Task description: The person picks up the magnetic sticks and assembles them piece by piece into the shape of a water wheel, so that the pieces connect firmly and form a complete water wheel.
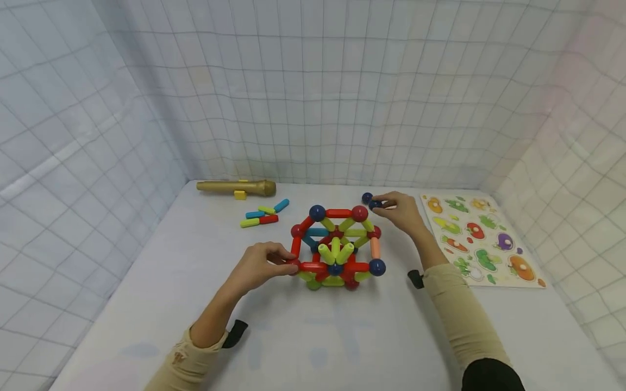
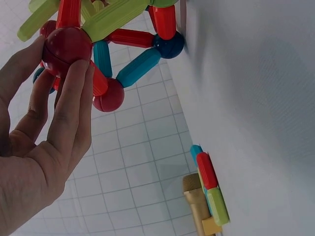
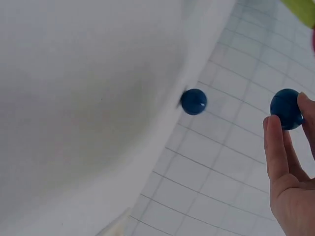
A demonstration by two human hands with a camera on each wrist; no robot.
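A structure of coloured rods and balls [image 1: 335,269] stands in the middle of the white table, built from red, green, blue and orange rods. At its left corner my left hand [image 1: 259,266] pinches a red ball [image 2: 67,51] between thumb and fingers. Three light green rods [image 1: 335,251] stick up from a dark blue ball at the front. Behind the structure's right side, my right hand [image 1: 402,212] pinches a dark blue ball [image 3: 286,109], raised off the table in the right wrist view. A second dark blue ball [image 3: 194,102] rests on the table beside it.
Several loose rods [image 1: 259,218] in blue, green and red lie at the back left. Behind them is a gold microphone [image 1: 235,187] with yellow blocks [image 1: 240,195]. A vegetable picture board [image 1: 481,239] lies at the right. Grid-patterned cloth walls [image 1: 323,98] enclose the table.
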